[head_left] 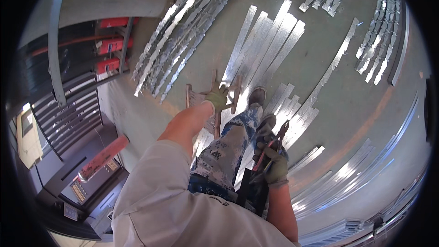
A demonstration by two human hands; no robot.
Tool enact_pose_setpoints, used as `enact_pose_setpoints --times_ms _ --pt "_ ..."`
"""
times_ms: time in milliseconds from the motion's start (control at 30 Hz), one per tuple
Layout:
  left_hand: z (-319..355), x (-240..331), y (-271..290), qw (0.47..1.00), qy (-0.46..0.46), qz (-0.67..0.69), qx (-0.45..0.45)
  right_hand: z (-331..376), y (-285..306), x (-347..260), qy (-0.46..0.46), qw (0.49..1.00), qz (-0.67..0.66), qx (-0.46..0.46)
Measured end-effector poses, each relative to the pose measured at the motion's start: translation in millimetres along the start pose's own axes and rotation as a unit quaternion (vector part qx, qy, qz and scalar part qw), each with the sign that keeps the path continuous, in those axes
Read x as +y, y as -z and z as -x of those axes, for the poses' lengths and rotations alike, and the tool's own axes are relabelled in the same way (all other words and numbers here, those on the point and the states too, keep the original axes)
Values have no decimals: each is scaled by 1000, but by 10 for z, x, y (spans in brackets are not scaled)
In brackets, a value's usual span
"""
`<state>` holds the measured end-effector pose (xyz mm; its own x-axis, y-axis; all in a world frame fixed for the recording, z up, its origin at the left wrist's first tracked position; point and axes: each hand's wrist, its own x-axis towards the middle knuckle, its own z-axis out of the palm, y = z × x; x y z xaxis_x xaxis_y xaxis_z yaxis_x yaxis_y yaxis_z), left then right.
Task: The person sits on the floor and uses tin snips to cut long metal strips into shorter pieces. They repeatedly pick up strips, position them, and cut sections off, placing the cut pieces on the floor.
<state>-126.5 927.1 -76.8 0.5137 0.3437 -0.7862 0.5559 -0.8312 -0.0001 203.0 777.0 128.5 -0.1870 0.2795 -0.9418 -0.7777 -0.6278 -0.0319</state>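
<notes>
My left hand (218, 98), in a green work glove, is closed on a small wooden stool (197, 99). The stool is tilted, with its legs pointing several ways, beside my left shoe. In my right hand (275, 165), also gloved, is a pair of pliers (284, 131) with reddish handles and dark jaws pointing away from me. The pliers are over my right knee. Long flat metal strips (263, 45) lie on the floor ahead of my shoes, and shorter metal strips (292, 114) lie by my right foot.
Bent, jagged metal strips (183, 32) lie at the far left, with similar strips (377, 32) at the far right. More strips (338, 178) are on the right floor. Red fire extinguishers (109, 45) and a red cylinder (103, 158) stand at the left, near a dark machine.
</notes>
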Motion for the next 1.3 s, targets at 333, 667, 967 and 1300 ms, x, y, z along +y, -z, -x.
enact_pose_setpoints --times_ms 333,667,967,1300 --pt "-480 -75 -305 982 -100 12 -161 -369 930 -22 47 977 -206 -29" --pt "-1012 -170 -462 965 -26 137 -223 -981 1159 -229 158 905 -390 -57" --pt "-2803 -1379 271 986 8 26 -163 -1884 1267 126 215 852 -469 -86" --pt "-5444 1405 2857 952 -73 248 165 -1550 1521 -147 284 855 -428 69"
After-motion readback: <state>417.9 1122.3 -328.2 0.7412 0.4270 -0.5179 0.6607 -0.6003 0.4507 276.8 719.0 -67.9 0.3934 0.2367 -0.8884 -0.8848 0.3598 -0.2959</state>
